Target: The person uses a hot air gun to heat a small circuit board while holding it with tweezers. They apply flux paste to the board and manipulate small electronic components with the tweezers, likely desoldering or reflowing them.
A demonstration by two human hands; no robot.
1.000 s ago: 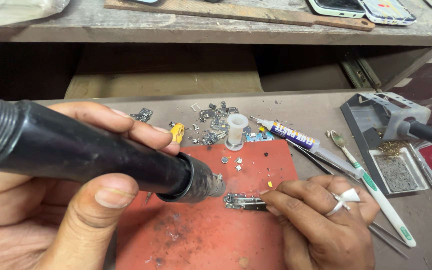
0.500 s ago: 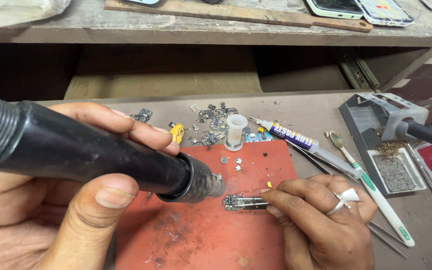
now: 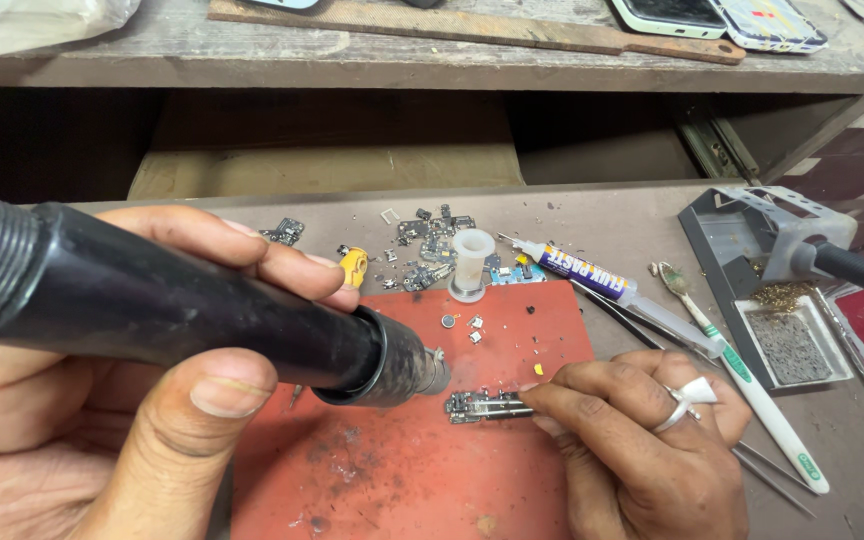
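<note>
- I am gripping the black hot-air gun [image 3: 202, 310] in my left hand [image 3: 102, 400] — thumb wrapped under the barrel, fingers closed over the top — and its metal nozzle is pointing down and to the right at the small circuit board [image 3: 477, 406].
- My right hand [image 3: 642, 450] is curling closed around thin tweezers [image 3: 517, 408], pinching the right end of the board and pressing it flat against the red mat [image 3: 402, 480]; a ring is sitting on one finger.
- The board is lying near the middle of the mat, just beside the nozzle tip, apart from it but close.
- Compared with a second ago, hardly anything is moving: the nozzle is staying aimed at the same end of the board, and my right hand is keeping the same hold. I am judging that I am still heating one spot — nothing has lifted or slid off yet.
- Behind the mat, loose board scraps [image 3: 422, 250] are piling up around a white plastic spool [image 3: 472, 265], with a small yellow part [image 3: 354, 266] to their left.
- A syringe of paste [image 3: 592, 283] and a white-and-green toothbrush [image 3: 742, 380] are lying to the right, near a grey stand [image 3: 752, 260] that is holding another tool's handle.
- The wooden shelf [image 3: 432, 60] above is carrying phones at its far edge.
</note>
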